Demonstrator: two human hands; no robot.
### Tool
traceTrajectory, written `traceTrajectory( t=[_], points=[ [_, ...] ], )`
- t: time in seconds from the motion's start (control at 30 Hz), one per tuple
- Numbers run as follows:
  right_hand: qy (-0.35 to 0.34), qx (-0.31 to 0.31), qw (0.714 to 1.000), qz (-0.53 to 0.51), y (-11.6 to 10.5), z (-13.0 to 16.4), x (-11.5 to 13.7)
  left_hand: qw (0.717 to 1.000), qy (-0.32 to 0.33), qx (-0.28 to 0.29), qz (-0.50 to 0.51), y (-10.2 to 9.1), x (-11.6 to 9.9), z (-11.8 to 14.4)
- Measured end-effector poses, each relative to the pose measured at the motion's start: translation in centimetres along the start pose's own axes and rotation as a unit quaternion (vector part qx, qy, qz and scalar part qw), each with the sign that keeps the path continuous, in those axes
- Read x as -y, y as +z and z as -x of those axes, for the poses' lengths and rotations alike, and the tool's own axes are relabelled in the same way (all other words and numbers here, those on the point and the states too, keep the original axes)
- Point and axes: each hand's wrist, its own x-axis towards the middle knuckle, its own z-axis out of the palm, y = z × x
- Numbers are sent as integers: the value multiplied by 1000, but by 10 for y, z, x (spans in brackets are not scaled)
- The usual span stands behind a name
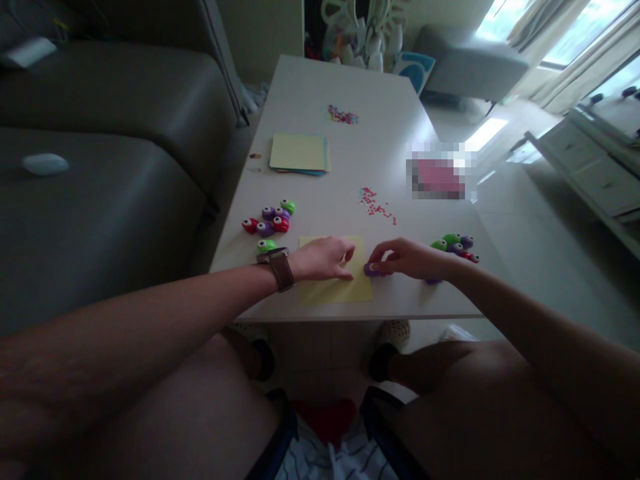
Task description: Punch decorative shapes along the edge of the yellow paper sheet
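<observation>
A sheet of yellow paper [334, 293] lies close to the table's near edge. Over it is my left hand [326, 259], thumb and forefinger apart with nothing visible between them. My right hand [403, 259] pinches a small purple toy piece [371, 270] at the sheet's right edge. Left of the paper sits a cluster of red, purple and green toy pieces with round eyes [273, 220], and a green one [267, 246] rests by my watch. A similar group of toy pieces [453, 243] is partly hidden behind my right forearm.
Beyond the sheet, tiny red and white bits [376, 207] are scattered on the white table [345, 173]. Farther back are a stack of coloured paper [299, 153] and a heap of multicoloured bits [343, 115]. A blurred pink item [439, 179] is at the right edge. A dark sofa [100, 200] stands left.
</observation>
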Motion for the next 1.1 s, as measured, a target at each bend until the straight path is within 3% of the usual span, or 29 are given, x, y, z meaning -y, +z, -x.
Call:
traceTrajectory(
  t=[0.63, 0.8, 1.1],
  points=[
    [-32, -24, 999, 33, 5, -12, 3, 999, -13, 26, 13, 0, -3, -8],
    [7, -40, 995, 92, 3, -20, 9, 998, -47, 14, -40, 4, -7, -15],
    [55, -40, 987, 147, 1, -31, 21, 993, -78, 51, -77, 2, -21, -20]
  ],
)
